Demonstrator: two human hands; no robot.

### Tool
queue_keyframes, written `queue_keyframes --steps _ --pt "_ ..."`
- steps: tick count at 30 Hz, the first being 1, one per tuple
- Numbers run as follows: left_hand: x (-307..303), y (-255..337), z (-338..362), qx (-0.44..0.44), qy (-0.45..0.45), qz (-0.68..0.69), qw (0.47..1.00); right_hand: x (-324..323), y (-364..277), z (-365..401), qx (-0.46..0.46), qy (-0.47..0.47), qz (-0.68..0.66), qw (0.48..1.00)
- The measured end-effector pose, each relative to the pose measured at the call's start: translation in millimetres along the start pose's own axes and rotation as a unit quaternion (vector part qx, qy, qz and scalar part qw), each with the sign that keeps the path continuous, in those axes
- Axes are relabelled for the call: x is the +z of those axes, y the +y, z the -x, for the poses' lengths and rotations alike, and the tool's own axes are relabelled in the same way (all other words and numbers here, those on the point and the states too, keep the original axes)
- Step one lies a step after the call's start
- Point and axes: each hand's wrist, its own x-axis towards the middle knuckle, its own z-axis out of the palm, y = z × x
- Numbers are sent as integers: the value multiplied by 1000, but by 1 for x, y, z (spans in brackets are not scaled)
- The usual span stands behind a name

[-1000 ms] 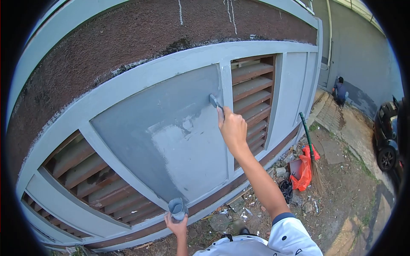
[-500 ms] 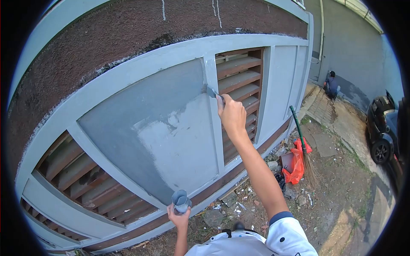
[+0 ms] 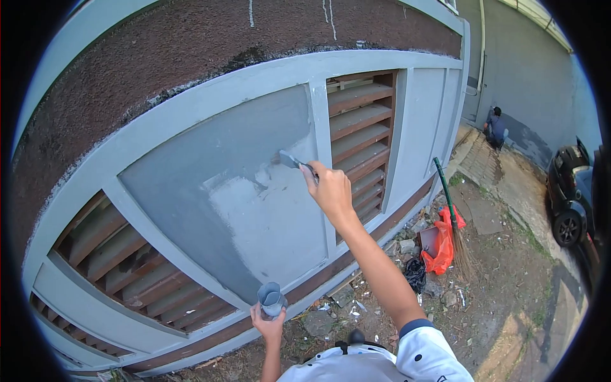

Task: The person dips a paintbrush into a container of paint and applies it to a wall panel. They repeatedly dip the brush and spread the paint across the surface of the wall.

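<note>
My right hand [image 3: 332, 193] is closed round the handle of a paintbrush [image 3: 290, 159], its bristles against the upper right part of a wall panel [image 3: 184, 172]. Darker grey paint covers the panel's top and left side, while a lighter patch [image 3: 273, 223] shows at its centre and lower right. Low down near the panel's bottom edge, my left hand [image 3: 268, 326] holds a small grey cup [image 3: 271, 298] upright, its fingers wrapped round the lower part. What is inside the cup is hard to make out.
Brown slatted vents [image 3: 363, 137] flank the panel. On the ground to the right are a red plastic bag [image 3: 439, 251], a green-handled broom [image 3: 445, 191], a black bag [image 3: 415, 274] and rubble. Farther off, a person [image 3: 496, 127] crouches by a wall, near a dark car [image 3: 568, 197].
My right hand has moved left and slightly down with the brush, from the panel's upper right edge onto its face. My left hand and the cup have barely moved.
</note>
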Motion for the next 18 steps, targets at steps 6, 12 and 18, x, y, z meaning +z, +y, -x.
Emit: queue_keyframes --steps 6,12,18 --pt "-12 -7 7 -24 22 9 999 -5 25 -15 33 79 116 990" --pt "-10 -6 6 -39 19 29 999 23 -45 41 -47 -37 33 998" --pt "-11 1 5 -13 14 -39 999 -7 -3 7 -12 61 84 995"
